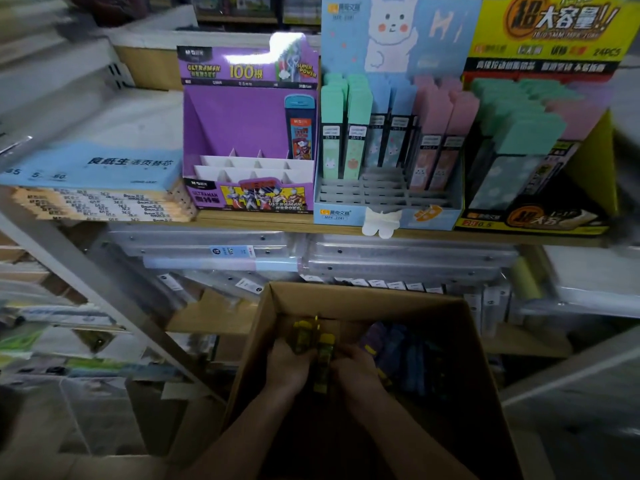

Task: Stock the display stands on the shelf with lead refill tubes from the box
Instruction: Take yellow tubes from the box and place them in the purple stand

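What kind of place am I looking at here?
Probably a stationery shop or its stockroom: printed display stands of lead refill tubes on a shelf, stacked paper packs beside them, and a cardboard box of more tubes below.

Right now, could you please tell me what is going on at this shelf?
A person's left hand and right hand are down in the cardboard box, gripping yellow tubes. On the shelf above, the purple stand holds only a single tube at its back right; its white slots are otherwise empty.
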